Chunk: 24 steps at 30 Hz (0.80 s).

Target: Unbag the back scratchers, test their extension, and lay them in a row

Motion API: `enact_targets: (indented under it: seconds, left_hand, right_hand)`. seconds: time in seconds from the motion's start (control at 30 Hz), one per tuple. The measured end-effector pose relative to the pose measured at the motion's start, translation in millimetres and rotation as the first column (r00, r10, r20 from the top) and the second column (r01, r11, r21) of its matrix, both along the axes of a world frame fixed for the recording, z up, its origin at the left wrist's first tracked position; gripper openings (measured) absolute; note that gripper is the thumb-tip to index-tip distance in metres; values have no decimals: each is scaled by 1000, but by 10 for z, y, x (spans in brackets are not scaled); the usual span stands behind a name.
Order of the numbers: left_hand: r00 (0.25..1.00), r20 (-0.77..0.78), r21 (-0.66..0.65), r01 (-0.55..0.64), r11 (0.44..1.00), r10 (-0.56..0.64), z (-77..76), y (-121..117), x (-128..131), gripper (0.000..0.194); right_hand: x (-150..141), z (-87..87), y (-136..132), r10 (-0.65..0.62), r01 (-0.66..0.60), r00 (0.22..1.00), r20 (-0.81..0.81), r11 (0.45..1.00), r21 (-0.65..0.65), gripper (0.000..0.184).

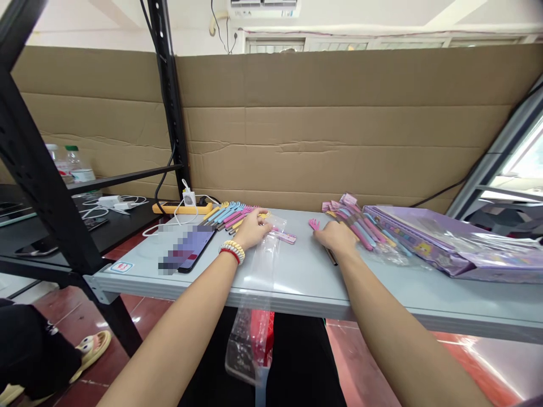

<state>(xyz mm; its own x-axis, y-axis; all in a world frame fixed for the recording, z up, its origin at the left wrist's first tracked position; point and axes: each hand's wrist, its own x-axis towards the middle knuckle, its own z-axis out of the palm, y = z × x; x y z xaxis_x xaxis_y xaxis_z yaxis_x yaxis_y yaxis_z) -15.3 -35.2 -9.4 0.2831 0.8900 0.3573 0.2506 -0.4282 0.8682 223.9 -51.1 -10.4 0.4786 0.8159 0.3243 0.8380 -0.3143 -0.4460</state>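
My left hand, with a beaded bracelet at the wrist, is closed on the upper part of a long clear plastic bag. A pink printed card lies by its fingertips. My right hand grips a small back scratcher; its pink claw shows past the fingers and its metal stem below the palm. Just beyond my left hand, several loose yellow, blue and pink back scratchers lie fanned out. Right of my right hand is a pile of bagged back scratchers with pink cards.
A phone lies at the table's left, before a yellow power strip with white cables. A purple plastic-covered case takes up the right side. Cardboard walls the back. A black shelf post stands left; another person's foot is below.
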Motion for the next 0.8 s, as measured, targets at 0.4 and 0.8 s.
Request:
enact_targets:
  seconds: [0.4, 0.8]
  left_hand:
    - [955, -81, -93, 279, 956, -287, -5, -22, 9, 46]
    - [937, -142, -161, 298, 941, -320, 64, -113, 48, 21]
  right_hand:
    - [-429, 117, -188, 722, -815, 416, -554, 566, 126, 34]
    - [-426, 91, -148, 689, -771, 455, -564, 621, 138, 15]
